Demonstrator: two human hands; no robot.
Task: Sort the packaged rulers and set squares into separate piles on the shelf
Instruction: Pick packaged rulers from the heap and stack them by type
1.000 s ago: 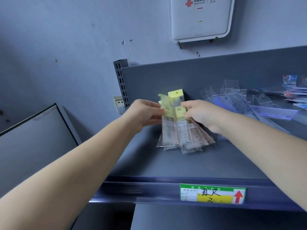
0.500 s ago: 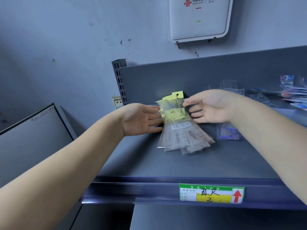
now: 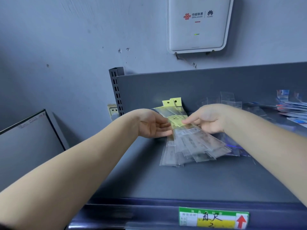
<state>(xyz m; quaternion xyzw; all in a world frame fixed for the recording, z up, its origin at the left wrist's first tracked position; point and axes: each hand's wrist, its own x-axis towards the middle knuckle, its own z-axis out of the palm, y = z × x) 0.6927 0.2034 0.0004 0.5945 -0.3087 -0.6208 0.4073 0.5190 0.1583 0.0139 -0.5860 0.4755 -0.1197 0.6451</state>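
**Squaring up the ruler pile on the shelf**

A grey wall is seen behind a dark metal shelf (image 3: 191, 185), with a white router box (image 3: 197, 24) mounted above it and a green-and-yellow price label (image 3: 213, 218) fixed to the shelf's front lip. The fanned pile of packaged rulers (image 3: 191, 146) is taken as the landmark; it lies flat on the shelf, its yellow header cards pointing toward the back panel.

To the left of the pile, a wall socket (image 3: 113, 110) and a perforated upright (image 3: 117, 90) are seen. The left hand (image 3: 152, 124) is held at the pile's left edge, palm up, fingers straight and relaxed, the fingertips touching the upper packets; nothing is clasped by it. At the pile's right, the right hand (image 3: 207, 121) is laid against the header end, fingers extended and apparently pressing rather than pinching, though its underside is hidden. Further right of the pile, clear packets (image 3: 232, 100), probably the set squares, are partly hidden behind the right arm, and colourful packs (image 3: 292, 108) lie beyond them.

The step is judged to be the gathering of the fanned rulers into one tidy stack. The two sides should be pushed inward together, evenly, since the slippery sleeves are likely to slide. The header cards should be aligned first, and the pile kept apart from the clear packets on the right.
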